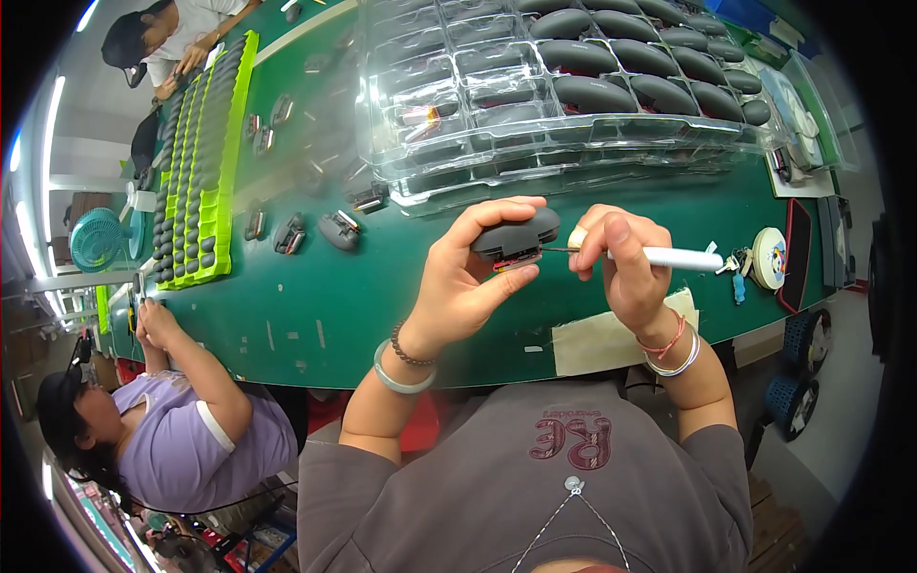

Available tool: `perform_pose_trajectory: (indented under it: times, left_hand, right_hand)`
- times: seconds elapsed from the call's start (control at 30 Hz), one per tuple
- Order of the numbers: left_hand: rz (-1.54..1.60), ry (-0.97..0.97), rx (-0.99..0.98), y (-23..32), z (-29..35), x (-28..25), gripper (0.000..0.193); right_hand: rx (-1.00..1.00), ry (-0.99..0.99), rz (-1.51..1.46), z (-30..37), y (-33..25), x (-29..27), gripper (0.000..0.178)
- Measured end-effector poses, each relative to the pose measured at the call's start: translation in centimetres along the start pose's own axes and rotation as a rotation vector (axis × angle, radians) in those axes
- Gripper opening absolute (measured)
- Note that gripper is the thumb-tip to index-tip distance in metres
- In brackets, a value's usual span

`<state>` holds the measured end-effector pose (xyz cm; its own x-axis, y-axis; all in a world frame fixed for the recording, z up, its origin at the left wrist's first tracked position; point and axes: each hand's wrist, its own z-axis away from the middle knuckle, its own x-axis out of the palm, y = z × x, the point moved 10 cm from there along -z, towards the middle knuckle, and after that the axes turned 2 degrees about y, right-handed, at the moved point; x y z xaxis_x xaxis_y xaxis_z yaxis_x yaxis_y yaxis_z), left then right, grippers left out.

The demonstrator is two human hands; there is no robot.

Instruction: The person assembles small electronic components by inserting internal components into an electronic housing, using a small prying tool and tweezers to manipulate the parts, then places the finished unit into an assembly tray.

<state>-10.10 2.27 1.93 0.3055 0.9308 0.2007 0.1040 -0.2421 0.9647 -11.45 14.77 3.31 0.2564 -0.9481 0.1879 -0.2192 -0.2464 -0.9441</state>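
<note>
My left hand is closed around a dark grey rounded shell that looks like a computer mouse body. Its open underside shows red and metallic parts. In my right hand is a white-handled screwdriver-like tool, pinched between thumb and fingers. The tool's thin dark shaft points left, its tip at or very near the shell's open side; whether it touches I cannot tell. Both hands are above the green table. Several similar part-built shells lie to the left, among them one with its inner parts showing.
Stacked clear plastic trays hold many dark shells at the back. A lime-green rack of dark rounded pieces stands left. A beige sheet lies near the front edge, a round white object to the right. Two co-workers sit at the left.
</note>
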Motion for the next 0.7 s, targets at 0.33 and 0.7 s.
perform_pose_trajectory:
  times: [0.33, 0.7]
  left_hand:
    - [-0.009, -0.034, 0.045, 0.5, 0.1, 0.1, 0.04]
    - [0.034, -0.033, -0.03, -0.3, 0.2, 0.1, 0.047]
  right_hand:
    - [0.043, -0.033, -0.107, 0.0, 0.4, 0.2, 0.047]
    - [0.152, -0.005, -0.196, 0.3, 1.5, 0.3, 0.048]
